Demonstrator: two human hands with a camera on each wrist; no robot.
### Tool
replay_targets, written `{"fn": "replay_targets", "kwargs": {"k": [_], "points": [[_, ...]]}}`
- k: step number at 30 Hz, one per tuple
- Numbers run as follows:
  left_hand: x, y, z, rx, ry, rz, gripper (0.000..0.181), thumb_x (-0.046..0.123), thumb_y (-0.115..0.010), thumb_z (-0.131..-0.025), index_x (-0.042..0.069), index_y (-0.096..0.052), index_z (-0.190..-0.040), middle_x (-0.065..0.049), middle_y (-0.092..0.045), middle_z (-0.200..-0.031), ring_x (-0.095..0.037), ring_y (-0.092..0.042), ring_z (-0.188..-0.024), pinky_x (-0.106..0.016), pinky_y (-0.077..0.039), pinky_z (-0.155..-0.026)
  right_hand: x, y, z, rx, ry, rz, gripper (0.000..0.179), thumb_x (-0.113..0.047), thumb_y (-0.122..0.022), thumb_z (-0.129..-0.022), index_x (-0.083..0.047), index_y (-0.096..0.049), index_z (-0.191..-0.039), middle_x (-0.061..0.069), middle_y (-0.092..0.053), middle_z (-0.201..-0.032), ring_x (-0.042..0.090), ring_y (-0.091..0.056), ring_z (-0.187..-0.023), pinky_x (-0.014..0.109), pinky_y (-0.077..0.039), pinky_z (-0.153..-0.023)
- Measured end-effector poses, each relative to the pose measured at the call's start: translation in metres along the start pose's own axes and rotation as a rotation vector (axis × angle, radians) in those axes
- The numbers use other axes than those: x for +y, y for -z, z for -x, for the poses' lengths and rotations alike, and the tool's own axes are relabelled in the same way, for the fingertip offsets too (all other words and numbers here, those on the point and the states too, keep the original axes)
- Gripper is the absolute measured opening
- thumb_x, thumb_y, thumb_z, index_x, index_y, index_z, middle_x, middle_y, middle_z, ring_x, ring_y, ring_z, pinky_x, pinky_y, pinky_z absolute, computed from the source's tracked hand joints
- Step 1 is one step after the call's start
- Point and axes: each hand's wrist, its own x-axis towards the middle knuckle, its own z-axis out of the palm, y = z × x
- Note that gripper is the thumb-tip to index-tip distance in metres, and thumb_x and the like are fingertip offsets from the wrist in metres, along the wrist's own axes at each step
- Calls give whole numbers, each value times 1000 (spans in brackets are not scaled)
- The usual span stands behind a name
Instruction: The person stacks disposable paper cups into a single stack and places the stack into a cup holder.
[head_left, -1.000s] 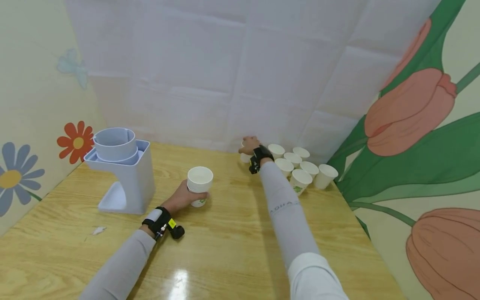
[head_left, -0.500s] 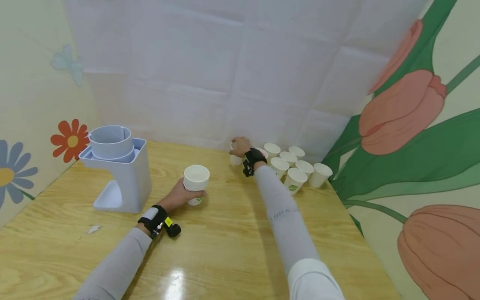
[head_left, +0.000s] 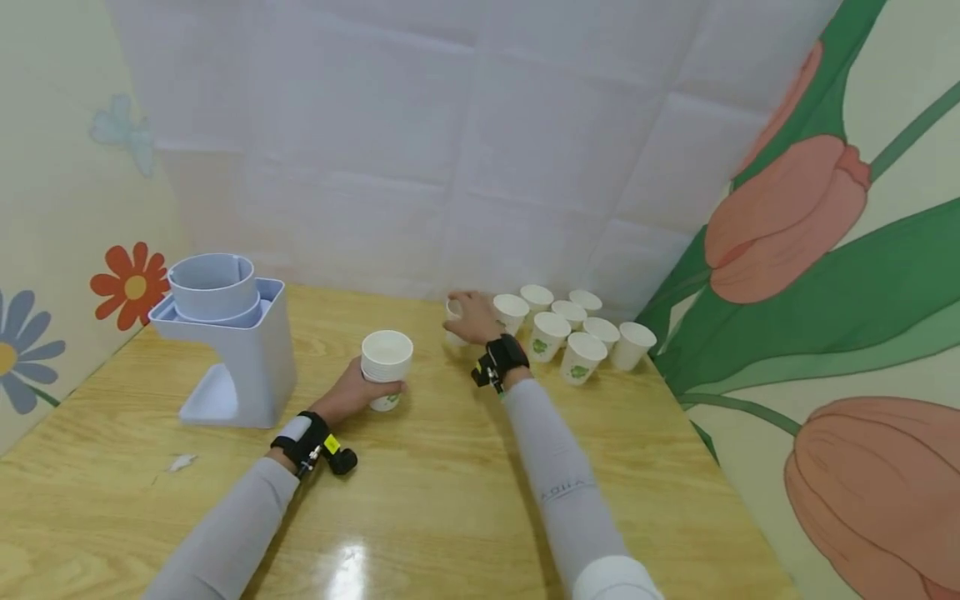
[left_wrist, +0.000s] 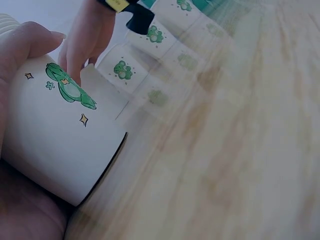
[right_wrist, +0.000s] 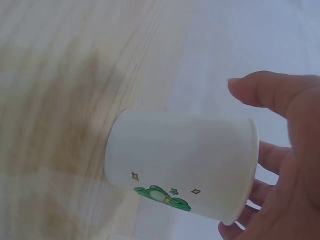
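Note:
My left hand [head_left: 351, 395] grips a stack of nested white paper cups [head_left: 387, 348], upright on the table, thumb across the near side. A green frog print shows on the outer cup [left_wrist: 65, 120] in the left wrist view. At the back, my right hand [head_left: 474, 318] is over a single paper cup [right_wrist: 180, 160], beside its rim. In the right wrist view the thumb [right_wrist: 265, 90] stands apart from the cup, with a gap, while the other fingers [right_wrist: 270, 157] pass behind the rim. This cup's base is down on the wood.
Several upright white paper cups [head_left: 583, 357] form a close group right of my right hand. A pale blue dispenser-like stand [head_left: 262, 358] with a round top is at the left. A paper scrap [head_left: 182, 462] lies on the wooden table [head_left: 420, 508]. White sheeting [head_left: 360, 167] hangs behind.
My right hand has moved a little left and nearer, and the cup by it sits further left, uncovering more grouped cups. My left hand keeps its hold on the stack. The view has panned slightly right.

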Motion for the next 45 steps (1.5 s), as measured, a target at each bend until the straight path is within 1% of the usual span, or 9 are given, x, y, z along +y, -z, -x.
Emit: {"fn": "replay_targets", "kwargs": {"k": [2,6,10,15,24,30,36,41,45], "points": [[-1,1,1,4,2,-1,69,12,-78,-88,0,-41,-146,-23,-56,-136,-36,-53,-125,-51,-40,-108,-5,-3,11,-5,-1,-11,65,-27,-65,-95,-6,-42,-152,22,-38,-156,40,-32,-146,53,-32,-118],[-2,4,4,4,18,-13,70,12,-78,-88,0,-41,-146,-23,-56,-137,-35,-54,-126,-50,-41,-108,-12,-8,27,-50,6,57,72,-29,-67,-96,-7,-35,-156,23,-32,-160,41,-28,-149,54,-29,-120],[-1,4,5,-1,14,-14,70,14,-78,-88,-1,-41,-146,-23,-56,-136,-34,-54,-125,-49,-41,-108,-20,-9,36,-89,0,147,79,-32,-69,-95,-6,-29,-159,24,-27,-162,40,-22,-151,54,-22,-123],[0,0,5,1,2,2,69,12,-78,-88,-1,-42,-145,-24,-56,-135,-34,-55,-123,-49,-41,-107,-28,-6,43,-129,-37,196,82,-36,-70,-95,-7,-27,-159,23,-25,-162,40,-20,-151,52,-18,-124],[3,-3,-3,-6,-6,-31,67,14,-77,-89,0,-42,-145,-23,-57,-135,-33,-55,-123,-48,-42,-107,-33,5,49,-152,-72,220,77,-36,-70,-96,-8,-31,-157,21,-32,-158,41,-28,-147,55,-26,-121],[5,-1,-3,-2,-5,-24,67,13,-77,-89,1,-42,-145,-22,-56,-135,-33,-54,-123,-48,-42,-107,-44,13,53,-160,-73,195,72,-34,-66,-99,-7,-33,-156,22,-35,-156,44,-32,-145,54,-28,-120],[6,-3,0,4,-3,-40,67,15,-77,-89,0,-42,-145,-22,-57,-134,-29,-56,-121,-45,-44,-105,-49,20,61,-174,-58,195,58,-25,-59,-102,-9,-38,-153,20,-38,-153,41,-34,-142,53,-32,-118],[4,-4,0,11,4,-39,66,13,-77,-89,0,-43,-144,-23,-57,-134,-30,-56,-121,-46,-44,-105,-48,25,64,-192,-11,124,55,-21,-66,-98,-9,-46,-148,20,-42,-151,39,-39,-139,51,-41,-110],[3,-3,2,19,2,-29,65,11,-76,-89,-1,-44,-144,-23,-57,-134,-32,-55,-122,-48,-42,-107,-45,27,64,-205,21,65,55,-21,-72,-94,-10,-51,-143,19,-45,-148,38,-41,-135,51,-44,-107]]}}
